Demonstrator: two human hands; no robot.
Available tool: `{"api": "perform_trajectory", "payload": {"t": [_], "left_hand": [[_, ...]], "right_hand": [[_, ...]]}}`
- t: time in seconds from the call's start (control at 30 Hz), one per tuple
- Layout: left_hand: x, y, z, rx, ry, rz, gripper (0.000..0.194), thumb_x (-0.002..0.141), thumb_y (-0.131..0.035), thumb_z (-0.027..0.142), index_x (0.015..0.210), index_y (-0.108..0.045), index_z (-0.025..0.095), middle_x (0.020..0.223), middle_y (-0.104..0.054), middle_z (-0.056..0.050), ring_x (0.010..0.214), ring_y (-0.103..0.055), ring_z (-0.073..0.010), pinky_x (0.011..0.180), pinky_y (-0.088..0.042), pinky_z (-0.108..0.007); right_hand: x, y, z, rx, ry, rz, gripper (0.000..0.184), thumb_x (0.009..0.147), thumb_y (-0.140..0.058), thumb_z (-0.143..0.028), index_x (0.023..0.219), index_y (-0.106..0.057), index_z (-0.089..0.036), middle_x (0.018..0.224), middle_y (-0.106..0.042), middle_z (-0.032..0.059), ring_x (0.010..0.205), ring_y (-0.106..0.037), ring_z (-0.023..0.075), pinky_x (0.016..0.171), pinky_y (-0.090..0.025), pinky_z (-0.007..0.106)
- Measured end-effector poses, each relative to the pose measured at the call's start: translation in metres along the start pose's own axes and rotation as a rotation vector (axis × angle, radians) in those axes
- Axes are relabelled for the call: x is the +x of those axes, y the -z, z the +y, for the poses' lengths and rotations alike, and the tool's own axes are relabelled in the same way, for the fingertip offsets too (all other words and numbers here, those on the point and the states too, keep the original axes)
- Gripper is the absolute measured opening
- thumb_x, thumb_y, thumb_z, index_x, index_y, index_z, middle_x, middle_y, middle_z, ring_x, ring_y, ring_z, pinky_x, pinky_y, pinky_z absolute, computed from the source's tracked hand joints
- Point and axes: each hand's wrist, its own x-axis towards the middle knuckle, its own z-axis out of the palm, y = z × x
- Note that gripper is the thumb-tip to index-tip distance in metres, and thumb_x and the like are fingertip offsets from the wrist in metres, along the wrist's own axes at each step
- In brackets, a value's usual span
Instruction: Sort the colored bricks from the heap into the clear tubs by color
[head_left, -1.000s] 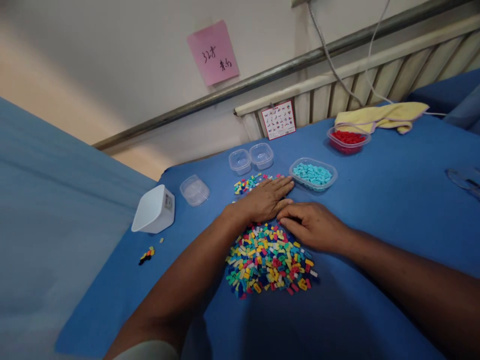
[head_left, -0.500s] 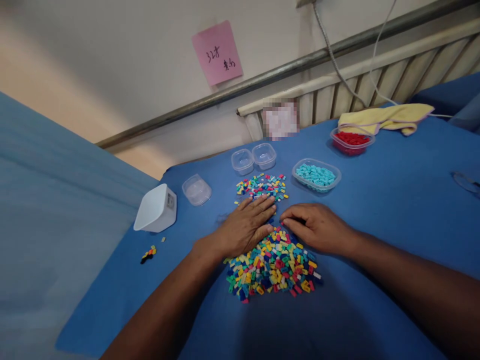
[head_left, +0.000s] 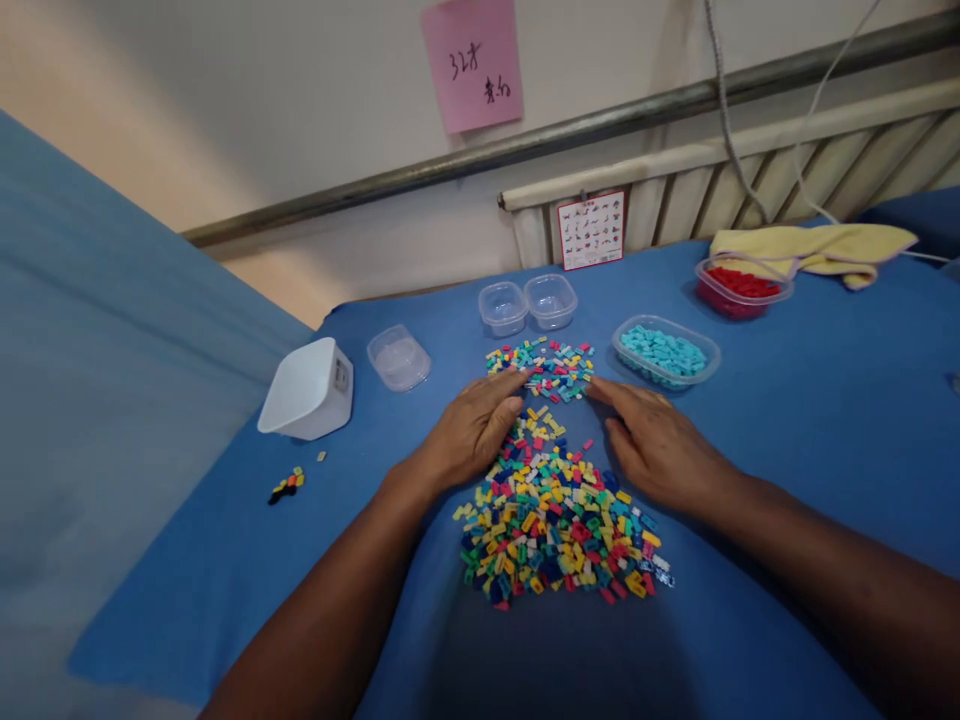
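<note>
A big heap of small mixed-colour bricks (head_left: 559,525) lies on the blue tablecloth (head_left: 787,420), with a smaller scatter (head_left: 547,362) just beyond it. My left hand (head_left: 472,430) rests flat on the cloth at the heap's left edge, fingers stretched toward the scatter. My right hand (head_left: 656,440) lies flat on the heap's right side, fingers extended. Neither hand holds anything.
Two small empty clear tubs (head_left: 529,303), a tub of light-blue bricks (head_left: 664,352) and a tub of red bricks (head_left: 739,287) stand behind. A round lid (head_left: 399,357), a white scale (head_left: 307,390), a few stray bricks (head_left: 287,485) and a yellow cloth (head_left: 817,248) lie around.
My left hand drew back from the far scatter to the heap's left side. My right hand uncurled and spread flat. The hands moved apart, and the heap now shows between them.
</note>
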Motion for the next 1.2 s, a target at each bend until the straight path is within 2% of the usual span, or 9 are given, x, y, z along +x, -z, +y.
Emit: {"api": "perform_trajectory", "payload": {"t": [0.17, 0.27, 0.37, 0.53, 0.7, 0.83, 0.93, 1.1, 1.2], "left_hand": [[0.005, -0.004, 0.005, -0.027, -0.033, -0.063, 0.067, 0.12, -0.026, 0.06, 0.17, -0.048, 0.021, 0.173, -0.052, -0.008, 0.165, -0.043, -0.0272, 0.141, -0.024, -0.055], [0.005, -0.009, 0.002, -0.076, -0.037, 0.041, 0.068, 0.12, -0.026, 0.059, 0.165, -0.054, 0.018, 0.159, -0.066, -0.011, 0.155, -0.056, -0.0281, 0.138, -0.031, -0.055], [0.005, -0.013, 0.0, -0.092, -0.033, 0.113, 0.068, 0.119, -0.027, 0.06, 0.162, -0.057, 0.016, 0.16, -0.065, -0.012, 0.154, -0.056, -0.0284, 0.135, -0.036, -0.054], [0.006, -0.015, 0.002, -0.084, -0.081, -0.014, 0.066, 0.119, -0.027, 0.061, 0.161, -0.059, 0.022, 0.163, -0.062, -0.009, 0.154, -0.056, -0.0285, 0.135, -0.036, -0.055], [0.005, -0.016, 0.001, -0.159, -0.056, 0.141, 0.068, 0.12, -0.027, 0.059, 0.152, -0.067, 0.015, 0.141, -0.077, -0.013, 0.138, -0.069, -0.0283, 0.124, -0.049, -0.051], [0.006, -0.019, 0.001, -0.127, -0.086, 0.094, 0.066, 0.12, -0.029, 0.057, 0.154, -0.065, 0.015, 0.152, -0.07, -0.013, 0.147, -0.062, -0.0293, 0.129, -0.044, -0.053], [0.006, -0.021, 0.001, -0.121, -0.099, 0.088, 0.064, 0.12, -0.03, 0.057, 0.152, -0.067, 0.017, 0.145, -0.075, -0.012, 0.14, -0.067, -0.0299, 0.126, -0.045, -0.055], [0.001, -0.021, 0.003, -0.18, -0.082, 0.282, 0.065, 0.12, -0.028, 0.057, 0.147, -0.07, 0.015, 0.126, -0.081, -0.012, 0.126, -0.072, -0.0279, 0.118, -0.05, -0.052], [-0.001, -0.02, 0.005, -0.195, -0.03, 0.283, 0.066, 0.12, -0.027, 0.058, 0.15, -0.068, 0.016, 0.131, -0.08, -0.012, 0.129, -0.07, -0.0276, 0.121, -0.049, -0.051]], "right_hand": [[-0.002, 0.005, 0.001, 0.084, -0.025, 0.078, 0.051, 0.109, -0.049, -0.017, 0.16, -0.05, -0.023, 0.13, -0.08, 0.0123, 0.12, -0.077, 0.0315, 0.104, -0.064, 0.055], [-0.002, 0.003, 0.003, 0.024, -0.027, 0.085, 0.052, 0.108, -0.05, -0.018, 0.16, -0.051, -0.021, 0.144, -0.074, 0.0174, 0.132, -0.072, 0.036, 0.11, -0.061, 0.06], [-0.001, 0.0, 0.004, -0.038, -0.016, 0.01, 0.054, 0.106, -0.05, -0.017, 0.16, -0.053, -0.018, 0.152, -0.069, 0.021, 0.14, -0.067, 0.0399, 0.114, -0.057, 0.065], [-0.001, 0.005, 0.001, 0.032, -0.024, 0.039, 0.044, 0.108, -0.048, -0.018, 0.151, -0.058, -0.022, 0.128, -0.079, 0.014, 0.119, -0.076, 0.0335, 0.103, -0.063, 0.057], [-0.002, 0.009, -0.001, 0.088, -0.025, 0.055, 0.045, 0.11, -0.048, -0.018, 0.153, -0.057, -0.023, 0.131, -0.08, 0.0126, 0.121, -0.077, 0.0309, 0.105, -0.063, 0.052], [0.0, 0.008, -0.002, 0.061, 0.047, 0.003, 0.05, 0.108, -0.048, -0.015, 0.157, -0.054, -0.023, 0.143, -0.075, 0.0145, 0.131, -0.073, 0.0318, 0.11, -0.061, 0.055], [0.001, 0.007, -0.002, 0.0, 0.064, -0.068, 0.055, 0.104, -0.05, -0.013, 0.158, -0.054, -0.022, 0.148, -0.073, 0.0165, 0.135, -0.069, 0.0358, 0.11, -0.059, 0.06], [0.001, 0.01, -0.001, 0.043, 0.04, -0.025, 0.047, 0.106, -0.048, -0.013, 0.151, -0.058, -0.024, 0.131, -0.079, 0.0133, 0.12, -0.075, 0.0338, 0.103, -0.061, 0.057], [0.002, 0.011, -0.002, 0.068, 0.014, -0.008, 0.045, 0.107, -0.048, -0.016, 0.15, -0.06, -0.025, 0.131, -0.079, 0.0134, 0.119, -0.074, 0.0337, 0.103, -0.061, 0.056]]}}
